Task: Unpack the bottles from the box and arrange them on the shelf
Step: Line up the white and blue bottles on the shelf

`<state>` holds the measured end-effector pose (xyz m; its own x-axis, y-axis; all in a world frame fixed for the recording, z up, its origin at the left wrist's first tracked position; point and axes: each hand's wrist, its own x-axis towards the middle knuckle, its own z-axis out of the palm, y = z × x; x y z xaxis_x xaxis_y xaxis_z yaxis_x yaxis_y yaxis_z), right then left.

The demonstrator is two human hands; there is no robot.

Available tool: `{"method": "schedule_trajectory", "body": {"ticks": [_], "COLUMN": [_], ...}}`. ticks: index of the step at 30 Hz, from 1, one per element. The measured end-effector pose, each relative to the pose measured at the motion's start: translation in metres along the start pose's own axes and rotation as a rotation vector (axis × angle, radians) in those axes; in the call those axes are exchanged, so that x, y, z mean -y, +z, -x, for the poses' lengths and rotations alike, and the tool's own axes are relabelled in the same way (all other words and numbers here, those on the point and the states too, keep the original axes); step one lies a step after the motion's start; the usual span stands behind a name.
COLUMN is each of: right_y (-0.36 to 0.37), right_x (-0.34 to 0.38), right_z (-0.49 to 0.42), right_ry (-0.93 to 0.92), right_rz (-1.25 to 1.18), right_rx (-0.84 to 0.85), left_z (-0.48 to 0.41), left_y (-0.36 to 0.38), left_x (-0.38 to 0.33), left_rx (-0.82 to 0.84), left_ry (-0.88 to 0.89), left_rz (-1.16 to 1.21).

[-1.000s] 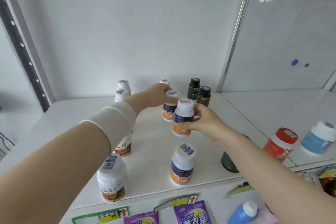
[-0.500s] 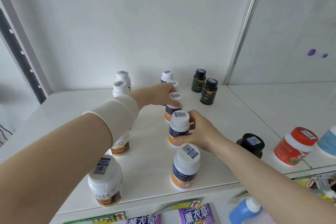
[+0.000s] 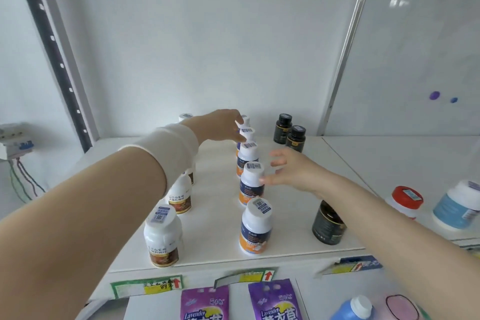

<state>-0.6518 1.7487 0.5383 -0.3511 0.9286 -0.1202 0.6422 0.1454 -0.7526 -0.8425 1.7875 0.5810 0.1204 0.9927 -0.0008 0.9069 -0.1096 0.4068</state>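
Several white bottles with blue and orange labels stand in a line running front to back on the white shelf (image 3: 215, 215). The front one (image 3: 255, 226) stands alone near the edge. Just right of the second one (image 3: 251, 182), my right hand (image 3: 291, 171) hovers with its fingers spread, one fingertip at the cap's side. My left hand (image 3: 220, 125) reaches to the far end of the line, and its fingertips touch the cap of a rear bottle (image 3: 245, 120). The box is not in view.
White bottles with brown labels (image 3: 162, 236) line up under my left forearm. Two black bottles (image 3: 289, 132) stand at the back, and a black jar (image 3: 328, 223) sits under my right arm. Red-lidded (image 3: 405, 200) and blue (image 3: 459, 205) jars stand right. Purple bags (image 3: 275, 301) hang below.
My right hand has let go of the blue and orange bottle, which now stands in the line, and has drawn back a little. My left hand has moved farther back along the line.
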Motion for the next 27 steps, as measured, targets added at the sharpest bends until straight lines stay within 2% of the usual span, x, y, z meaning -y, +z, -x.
{"method": "schedule_trajectory", "body": {"ticks": [2,5,11,17,20,27], "right_y": [-0.011,-0.013,0.038,0.134,0.192,0.363], "right_x": [0.016,0.042,0.087,0.135,0.159,0.225], "right_z": [0.010,0.024,0.071,0.128,0.151,0.195], "right_ry": [-0.041,-0.131,-0.354,-0.637,-0.787,-1.064], "right_rz": [0.056,0.202,0.573,0.790,0.842,0.895], "right_rx": [-0.019,-0.094,-0.212,-0.217,-0.212,0.023], "left_z": [0.022,0.067,0.181,0.309,0.373,0.539], "left_y": [-0.013,-0.026,-0.029,-0.025,-0.022,-0.020], "left_x": [-0.001,-0.007,-0.008,0.037,0.073,0.194], "left_rx": [-0.069,-0.188,-0.308,-0.277,-0.238,-0.125], "left_ry": [-0.034,-0.076,-0.205,-0.354,-0.467,-0.794], "left_rz": [-0.141,-0.497,-0.926,-1.088,-1.096,-1.002]}}
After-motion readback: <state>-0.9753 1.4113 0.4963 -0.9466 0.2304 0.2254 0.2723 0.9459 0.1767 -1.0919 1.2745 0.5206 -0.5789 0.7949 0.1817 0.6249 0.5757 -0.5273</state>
